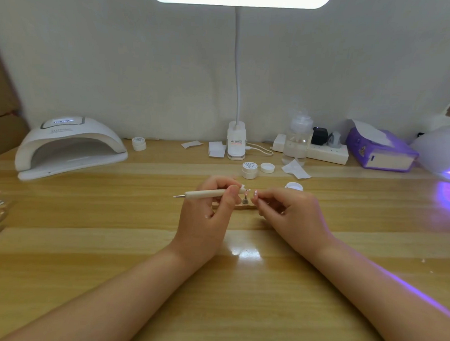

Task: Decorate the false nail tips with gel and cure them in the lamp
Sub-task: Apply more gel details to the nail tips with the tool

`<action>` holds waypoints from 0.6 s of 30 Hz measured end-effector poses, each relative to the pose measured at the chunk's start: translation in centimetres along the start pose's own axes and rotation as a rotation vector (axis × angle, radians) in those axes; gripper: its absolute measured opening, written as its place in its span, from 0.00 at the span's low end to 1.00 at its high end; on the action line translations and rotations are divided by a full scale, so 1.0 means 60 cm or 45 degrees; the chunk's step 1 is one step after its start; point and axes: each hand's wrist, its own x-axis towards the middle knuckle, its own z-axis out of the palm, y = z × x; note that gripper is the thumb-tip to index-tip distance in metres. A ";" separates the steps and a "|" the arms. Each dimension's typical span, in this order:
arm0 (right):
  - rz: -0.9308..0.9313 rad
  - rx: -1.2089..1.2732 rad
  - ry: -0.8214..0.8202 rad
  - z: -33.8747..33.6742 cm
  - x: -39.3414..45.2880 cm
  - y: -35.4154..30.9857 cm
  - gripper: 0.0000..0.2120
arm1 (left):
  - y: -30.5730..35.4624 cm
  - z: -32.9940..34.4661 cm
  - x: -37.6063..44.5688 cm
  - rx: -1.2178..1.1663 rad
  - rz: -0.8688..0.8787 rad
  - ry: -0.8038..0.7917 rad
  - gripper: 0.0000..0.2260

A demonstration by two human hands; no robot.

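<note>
My left hand [209, 210] grips a cream nail-art pen [207, 194] that lies level, with its metal tip pointing left. My right hand [288, 213] pinches a small false nail tip [255, 194] between thumb and fingers, close to the pen's right end. Between the two hands a small metal nail stand [245, 200] sits on a flat wooden holder [243, 206]. An open white gel pot [294, 186] stands just behind my right hand. The white curing lamp [69, 147] sits at the back left, its opening facing me.
A closed gel jar [249, 170] and a loose lid [267, 167] stand behind the hands, and another jar [139, 143] beside the lamp. A desk-light base [236, 144], pump bottle [296, 139], power strip [326, 152], purple tissue pack [380, 150] and a second lamp glowing purple [444, 155] line the back.
</note>
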 end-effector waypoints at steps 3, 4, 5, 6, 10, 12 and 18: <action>-0.002 0.010 -0.008 -0.001 0.000 -0.002 0.05 | 0.001 0.002 -0.001 -0.022 0.037 -0.049 0.04; -0.001 0.010 -0.007 -0.001 0.000 -0.002 0.05 | 0.000 0.003 -0.002 -0.023 0.040 -0.066 0.04; 0.001 0.009 -0.007 -0.002 0.000 -0.003 0.05 | 0.000 0.004 -0.002 -0.026 0.035 -0.080 0.04; 0.001 0.004 -0.006 -0.002 0.000 -0.003 0.05 | -0.001 0.004 -0.002 -0.027 0.026 -0.090 0.04; -0.002 -0.009 -0.005 -0.002 -0.001 -0.004 0.06 | -0.004 0.004 -0.002 -0.003 0.011 -0.111 0.05; 0.006 -0.009 -0.010 -0.002 -0.001 -0.004 0.06 | -0.005 0.004 -0.002 0.012 0.016 -0.114 0.05; -0.012 -0.019 0.006 -0.002 0.000 -0.004 0.07 | -0.007 0.003 -0.003 0.053 0.014 -0.117 0.04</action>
